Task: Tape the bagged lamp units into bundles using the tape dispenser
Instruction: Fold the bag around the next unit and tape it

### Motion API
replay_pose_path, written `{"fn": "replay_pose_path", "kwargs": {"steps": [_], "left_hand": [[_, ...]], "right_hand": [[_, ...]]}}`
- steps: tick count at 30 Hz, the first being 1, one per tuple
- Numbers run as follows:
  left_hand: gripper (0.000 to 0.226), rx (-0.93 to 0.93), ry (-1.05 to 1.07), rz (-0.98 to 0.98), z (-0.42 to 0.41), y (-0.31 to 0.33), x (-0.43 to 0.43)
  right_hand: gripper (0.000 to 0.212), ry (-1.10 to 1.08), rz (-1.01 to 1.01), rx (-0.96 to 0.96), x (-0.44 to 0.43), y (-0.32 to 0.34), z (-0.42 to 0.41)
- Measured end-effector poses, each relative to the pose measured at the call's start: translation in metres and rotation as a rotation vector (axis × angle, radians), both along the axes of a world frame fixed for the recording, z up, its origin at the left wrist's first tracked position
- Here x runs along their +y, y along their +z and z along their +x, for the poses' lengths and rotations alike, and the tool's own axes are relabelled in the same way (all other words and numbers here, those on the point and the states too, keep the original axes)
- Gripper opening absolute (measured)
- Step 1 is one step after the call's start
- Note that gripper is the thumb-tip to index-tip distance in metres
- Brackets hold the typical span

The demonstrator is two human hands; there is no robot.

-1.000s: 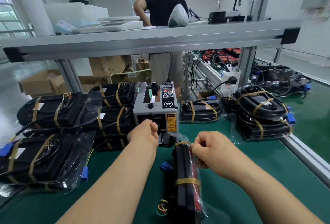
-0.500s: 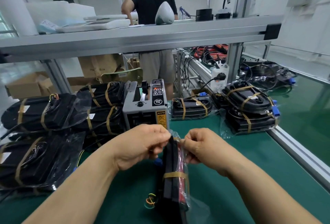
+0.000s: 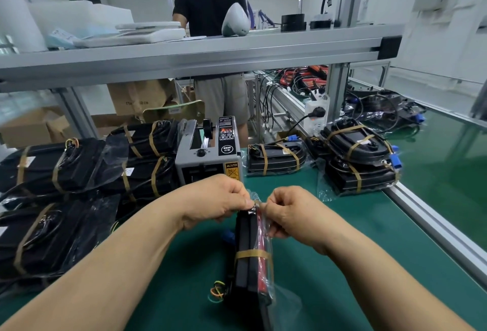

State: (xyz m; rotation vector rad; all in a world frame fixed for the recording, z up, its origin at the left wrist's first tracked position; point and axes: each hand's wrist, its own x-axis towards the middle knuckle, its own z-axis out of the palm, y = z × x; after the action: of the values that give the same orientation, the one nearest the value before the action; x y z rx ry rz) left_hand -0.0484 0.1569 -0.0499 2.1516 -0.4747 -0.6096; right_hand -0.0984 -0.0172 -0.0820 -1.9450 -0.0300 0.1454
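Note:
A bagged pair of black lamp units (image 3: pixel 250 259) stands on edge on the green mat in front of me, with one brown tape band (image 3: pixel 251 253) around its middle. My left hand (image 3: pixel 213 201) and my right hand (image 3: pixel 287 212) meet at its far top end, both pinching a strip of brown tape (image 3: pixel 256 202) down over the bag there. The grey tape dispenser (image 3: pixel 208 156) stands just behind my hands. Loose coloured wires (image 3: pixel 217 292) stick out at the bundle's left.
Taped bundles are stacked at the left (image 3: pixel 60 167) and at the right (image 3: pixel 358 162), one more lying beside the dispenser (image 3: pixel 276 159). An aluminium rail (image 3: pixel 434 225) borders the mat on the right. A shelf beam (image 3: pixel 200 53) crosses overhead. A person (image 3: pixel 210 1) stands behind the bench.
My left hand left the dispenser's mouth with a strip of tape and came to the bundle's top end beside my right hand. Both now press the strip there.

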Motion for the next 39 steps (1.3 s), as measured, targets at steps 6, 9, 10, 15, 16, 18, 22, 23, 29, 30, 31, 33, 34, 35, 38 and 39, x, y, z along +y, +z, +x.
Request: {"fn": "replay_pose_path", "kwargs": {"steps": [6,9,10,15,16,18,22,23,29,30,31,33,34,35,38,39], "left_hand": [[0.016,-0.039,0.019,0.008,0.0,-0.004,-0.003],[0.017,-0.058,0.033,0.007,0.001,-0.006,-0.004],[0.018,-0.063,0.037,0.007,0.001,-0.007,-0.004],[0.019,-0.124,0.056,0.024,0.002,-0.009,-0.005],[0.018,-0.137,0.067,0.021,0.001,-0.01,-0.005],[0.016,-0.165,0.118,0.001,-0.002,-0.015,-0.007],[0.012,-0.197,0.345,-0.061,-0.014,-0.029,-0.014],[0.011,-0.195,0.396,-0.089,-0.017,-0.033,-0.017],[0.008,-0.195,0.522,-0.2,-0.032,-0.047,-0.028],[0.01,-0.164,0.526,-0.244,-0.034,-0.048,-0.028],[0.014,-0.124,0.529,-0.285,-0.036,-0.049,-0.028],[0.022,-0.031,0.545,-0.366,-0.042,-0.05,-0.027],[0.026,0.007,0.555,-0.412,-0.046,-0.05,-0.027],[0.028,0.031,0.564,-0.454,-0.048,-0.049,-0.027],[0.035,0.041,0.599,-0.523,-0.056,-0.05,-0.027],[0.037,0.029,0.61,-0.522,-0.058,-0.05,-0.027]], "right_hand": [[0.027,0.004,0.023,0.004,0.0,0.0,0.0],[0.026,0.001,0.019,0.003,0.001,0.0,0.001],[0.027,-0.001,0.02,0.002,0.001,-0.001,0.001],[0.029,0.002,0.018,-0.01,0.002,-0.002,0.002],[0.029,0.002,0.015,-0.008,0.001,-0.002,0.003],[0.029,0.003,0.016,-0.001,0.0,-0.002,0.004],[0.03,0.007,0.038,0.016,-0.001,-0.003,0.004],[0.03,0.005,0.044,0.016,-0.001,-0.003,0.004],[0.027,-0.026,0.079,0.037,-0.004,-0.007,0.003],[0.026,-0.032,0.088,0.042,-0.005,-0.008,0.003],[0.026,-0.039,0.101,0.046,-0.005,-0.009,0.003],[0.025,-0.055,0.121,0.051,-0.004,-0.011,0.0],[0.024,-0.067,0.127,0.051,-0.003,-0.012,-0.001],[0.023,-0.082,0.129,0.048,-0.001,-0.013,-0.003],[0.016,-0.165,0.088,0.014,0.005,-0.017,-0.008],[0.018,-0.197,0.052,-0.001,0.007,-0.018,-0.01]]}}
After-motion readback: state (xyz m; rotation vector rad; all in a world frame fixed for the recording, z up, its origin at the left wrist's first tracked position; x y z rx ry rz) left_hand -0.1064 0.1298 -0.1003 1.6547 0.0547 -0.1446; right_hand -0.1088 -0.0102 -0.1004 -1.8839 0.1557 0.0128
